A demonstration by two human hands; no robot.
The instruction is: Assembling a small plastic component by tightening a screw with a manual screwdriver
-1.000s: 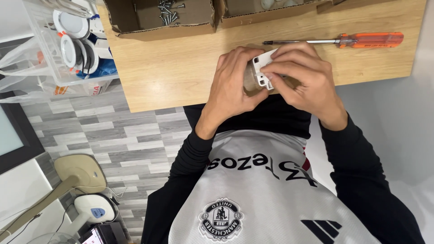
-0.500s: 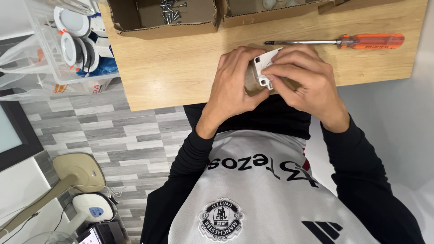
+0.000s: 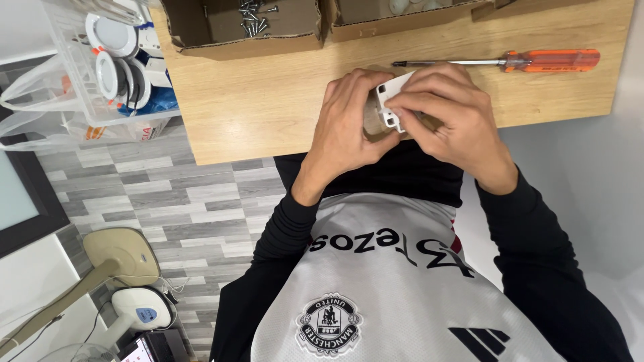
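Both my hands meet at the near edge of a wooden table (image 3: 268,100), clasped around a small white plastic part (image 3: 391,100) pressed against a brown block (image 3: 370,124). My left hand (image 3: 349,121) cups the block and part from the left. My right hand (image 3: 446,114) covers the white part from the right, fingers curled over it. Most of the part is hidden under my fingers. An orange-handled screwdriver (image 3: 530,61) lies on the table just beyond my right hand, touching neither hand.
Two open cardboard boxes stand at the table's far edge; the left one (image 3: 241,30) holds several loose screws (image 3: 253,15). A clear bin with round white fittings (image 3: 114,60) sits left of the table. A beige fan base (image 3: 121,255) stands on the grey tiled floor.
My hands and the white part stay clasped in the same spot. The view has shifted very slightly; nothing else moved.
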